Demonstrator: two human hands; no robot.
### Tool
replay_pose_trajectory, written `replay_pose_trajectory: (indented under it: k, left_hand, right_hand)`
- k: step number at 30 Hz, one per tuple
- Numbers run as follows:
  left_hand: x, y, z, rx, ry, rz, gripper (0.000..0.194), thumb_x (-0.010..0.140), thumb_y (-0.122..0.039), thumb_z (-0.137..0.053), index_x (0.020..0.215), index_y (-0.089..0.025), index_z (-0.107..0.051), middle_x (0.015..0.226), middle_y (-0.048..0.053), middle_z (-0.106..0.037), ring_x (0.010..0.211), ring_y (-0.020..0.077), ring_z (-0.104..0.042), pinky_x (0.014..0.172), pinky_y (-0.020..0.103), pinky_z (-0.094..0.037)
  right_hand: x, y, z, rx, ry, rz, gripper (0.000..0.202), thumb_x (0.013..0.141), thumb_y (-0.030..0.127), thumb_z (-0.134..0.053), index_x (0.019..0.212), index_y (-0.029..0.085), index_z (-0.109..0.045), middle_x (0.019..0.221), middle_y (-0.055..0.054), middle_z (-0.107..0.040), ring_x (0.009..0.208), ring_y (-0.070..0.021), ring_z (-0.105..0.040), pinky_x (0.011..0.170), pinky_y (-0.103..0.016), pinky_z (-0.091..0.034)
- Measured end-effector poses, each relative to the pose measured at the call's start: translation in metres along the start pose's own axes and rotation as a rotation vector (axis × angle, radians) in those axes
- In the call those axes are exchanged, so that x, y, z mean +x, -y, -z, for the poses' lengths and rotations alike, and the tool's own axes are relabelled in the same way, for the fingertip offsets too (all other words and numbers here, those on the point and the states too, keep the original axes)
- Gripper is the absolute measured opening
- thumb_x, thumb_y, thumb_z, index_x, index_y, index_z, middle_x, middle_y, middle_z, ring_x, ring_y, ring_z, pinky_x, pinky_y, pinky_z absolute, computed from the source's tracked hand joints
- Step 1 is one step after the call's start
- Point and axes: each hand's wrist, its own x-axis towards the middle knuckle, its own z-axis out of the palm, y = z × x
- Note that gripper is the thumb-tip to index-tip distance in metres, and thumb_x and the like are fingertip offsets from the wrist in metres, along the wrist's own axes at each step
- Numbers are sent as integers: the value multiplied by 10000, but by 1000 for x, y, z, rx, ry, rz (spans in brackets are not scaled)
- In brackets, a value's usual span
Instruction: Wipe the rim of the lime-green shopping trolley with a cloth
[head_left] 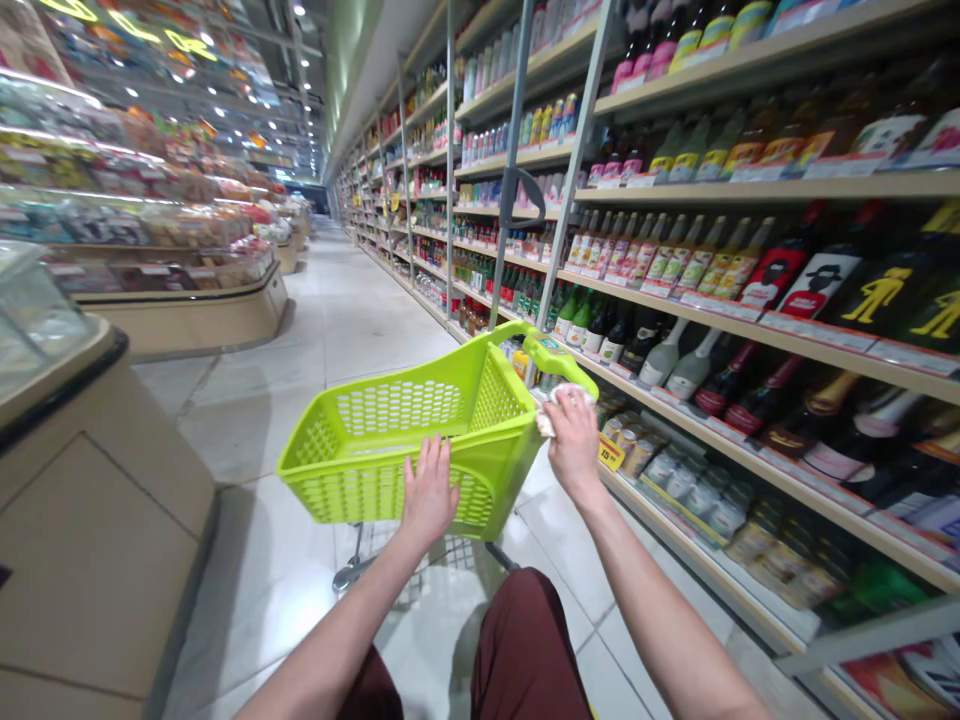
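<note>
A lime-green shopping cart [390, 410] with a perforated plastic basket stands sideways in front of me. My left hand [430, 488] lies against the basket's near side, fingers stretched up toward the rim and holding nothing. My right hand [574, 435] is closed on a crumpled white cloth [545, 420] and presses it at the end of the cart's green handle [559, 358]. Part of the cloth is hidden behind the fingers. The basket's inside shows no goods.
Tall shelves [750, 310] of bottles and jars run along the right, close to the handle. A yellow price tag [611, 452] sits on a low shelf edge. At left stands a beige display counter [97, 500]; farther back are stocked displays [150, 230]. Pale tiled floor [345, 290] stretches ahead.
</note>
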Motion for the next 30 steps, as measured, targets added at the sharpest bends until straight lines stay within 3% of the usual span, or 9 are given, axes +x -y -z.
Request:
replay_pose_trajectory:
  k: [4, 6, 9, 14, 16, 21, 23, 30]
  left_hand:
    - [-2, 0, 2, 17, 23, -13, 598, 735, -173, -422, 1311, -110, -271, 1401, 121, -267, 1304, 253, -191, 1035, 515, -181]
    - [-2, 3, 6, 22, 36, -30, 593, 737, -169, -413, 1311, -119, -271, 1398, 114, -277, 1300, 242, -207, 1040, 520, -165]
    - [-4, 12, 9, 23, 45, -51, 589, 736, -163, -405, 1309, -119, -275, 1396, 109, -283, 1296, 229, -220, 1044, 528, -142]
    - [-8, 20, 5, 38, 8, 31, 588, 731, -170, -414, 1303, -115, -293, 1389, 127, -291, 1295, 238, -221, 1042, 530, -138]
    - [-8, 18, 4, 42, 6, 56, 593, 730, -178, -417, 1306, -115, -289, 1391, 130, -284, 1301, 243, -203, 1041, 528, -145]
    - [-9, 18, 6, 32, 22, 49, 586, 736, -175, -408, 1306, -112, -287, 1390, 128, -288, 1302, 246, -199, 1034, 540, -144]
    - [-9, 21, 8, 23, 22, 21, 579, 733, -164, -406, 1300, -121, -299, 1385, 121, -302, 1299, 241, -211, 1041, 541, -120]
    - [-12, 26, 8, -60, 12, 34, 583, 725, -152, -416, 1296, -124, -302, 1374, 124, -322, 1286, 246, -242, 1041, 560, -83]
  right_hand:
    - [-10, 54, -22, 63, 184, 98, 355, 751, 53, -405, 1035, 177, -578, 1220, -91, -497, 1238, -256, -295, 997, -497, -223]
    - [-13, 68, -27, 113, 273, 164, 354, 759, 58, -407, 1043, 185, -575, 1224, -75, -498, 1240, -241, -292, 1006, -479, -217]
    - [-8, 58, -19, 123, 271, 163, 353, 770, 56, -391, 1036, 188, -582, 1225, -71, -498, 1240, -228, -295, 997, -464, -234]
    - [11, 18, 0, 1, 126, -24, 342, 766, 59, -392, 1020, 175, -591, 1232, -101, -479, 1243, -247, -286, 978, -472, -251]
    - [11, 26, -5, -5, 172, -15, 340, 760, 57, -401, 1012, 180, -594, 1226, -96, -486, 1240, -250, -291, 988, -473, -237]
    - [-8, 91, -40, 132, 387, 166, 306, 779, 80, -433, 1008, 207, -592, 1225, -59, -497, 1249, -225, -276, 1019, -452, -193]
    - [-11, 103, -46, 181, 437, 225, 309, 790, 84, -430, 1019, 220, -587, 1232, -42, -495, 1249, -214, -276, 1023, -442, -190]
    - [8, 70, -29, 91, 307, 69, 381, 770, 56, -396, 1076, 209, -566, 1272, -65, -451, 1246, -232, -279, 1007, -454, -214]
